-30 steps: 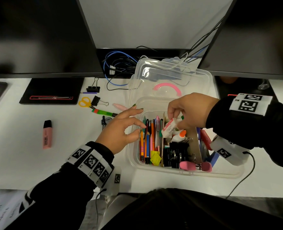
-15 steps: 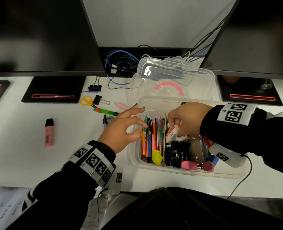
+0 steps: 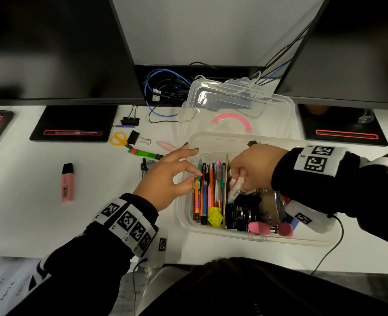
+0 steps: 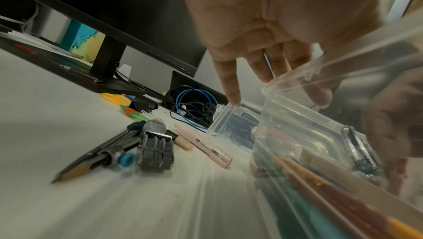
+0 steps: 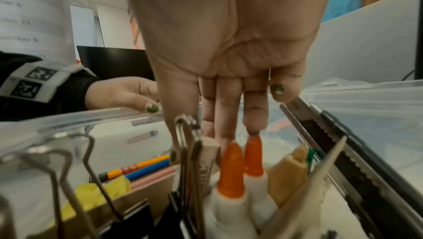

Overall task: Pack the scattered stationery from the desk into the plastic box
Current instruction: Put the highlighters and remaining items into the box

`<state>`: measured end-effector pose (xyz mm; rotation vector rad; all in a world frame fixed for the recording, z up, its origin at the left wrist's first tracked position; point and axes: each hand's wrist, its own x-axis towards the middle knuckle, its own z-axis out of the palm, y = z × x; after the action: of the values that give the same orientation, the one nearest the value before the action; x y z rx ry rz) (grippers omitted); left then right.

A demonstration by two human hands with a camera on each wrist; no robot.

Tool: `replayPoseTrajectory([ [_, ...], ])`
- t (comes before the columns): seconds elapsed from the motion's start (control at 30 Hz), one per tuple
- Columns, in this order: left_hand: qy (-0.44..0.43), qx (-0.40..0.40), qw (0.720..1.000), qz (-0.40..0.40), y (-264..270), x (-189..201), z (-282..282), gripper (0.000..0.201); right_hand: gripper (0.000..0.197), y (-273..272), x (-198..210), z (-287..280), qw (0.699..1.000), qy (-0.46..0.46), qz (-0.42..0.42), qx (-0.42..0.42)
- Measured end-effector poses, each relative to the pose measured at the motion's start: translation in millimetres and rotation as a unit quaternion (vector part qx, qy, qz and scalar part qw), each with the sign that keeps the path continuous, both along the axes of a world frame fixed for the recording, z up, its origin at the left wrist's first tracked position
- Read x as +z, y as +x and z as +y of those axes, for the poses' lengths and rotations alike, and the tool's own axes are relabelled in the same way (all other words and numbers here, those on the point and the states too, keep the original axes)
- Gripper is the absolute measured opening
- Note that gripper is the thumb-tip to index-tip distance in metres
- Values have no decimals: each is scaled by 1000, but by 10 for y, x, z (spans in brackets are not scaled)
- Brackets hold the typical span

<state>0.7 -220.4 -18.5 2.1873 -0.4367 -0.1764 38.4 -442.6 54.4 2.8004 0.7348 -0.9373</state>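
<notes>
The clear plastic box (image 3: 252, 236) sits on the white surface (image 3: 29, 213) in front of the person, its lid (image 3: 234, 106) leaning open behind it. The right hand (image 3: 254, 167) reaches into the box's middle compartment and pinches a white, pink-labelled item (image 3: 235, 188) beside two orange-capped glue bottles (image 5: 231, 168). The left hand (image 3: 168, 179) hovers relaxed at the box's left rim, fingers loosely spread, grasping nothing. A pink highlighter (image 3: 67, 183), yellow scissors (image 3: 118, 139) and binder clips (image 3: 130, 120) lie out on the surface.
</notes>
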Motion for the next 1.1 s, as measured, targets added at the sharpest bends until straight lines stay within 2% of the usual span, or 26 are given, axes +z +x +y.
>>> replayPoseTrajectory([
  [0.23, 0, 2, 1000, -1, 1, -8, -3, 22, 33, 28, -55, 112, 997, -49, 7, 53],
  [0.37, 0, 0, 1000, -2, -2, -17, -4, 22, 30, -20, -55, 159, 993, -48, -31, 100],
  [0.53, -1, 3, 1000, 2, -7, -13, -6, 22, 30, -66, -113, 159, 989, -61, -32, 128],
  [0.7, 5, 2, 1000, -1, -10, -9, -8, 22, 41, 3, -200, 133, 992, -48, -48, 103],
  [0.8, 9, 2, 1000, -4, -11, -9, -6, 22, 41, 5, -272, 129, 990, -63, -70, 109],
  [0.93, 8, 4, 1000, -2, -15, -7, -6, 22, 42, -22, -360, 143, 988, -78, -59, 117],
  [1.1, 6, 1, 1000, -4, -19, -1, -11, 22, 43, 17, -281, 82, 990, -66, -81, 100],
])
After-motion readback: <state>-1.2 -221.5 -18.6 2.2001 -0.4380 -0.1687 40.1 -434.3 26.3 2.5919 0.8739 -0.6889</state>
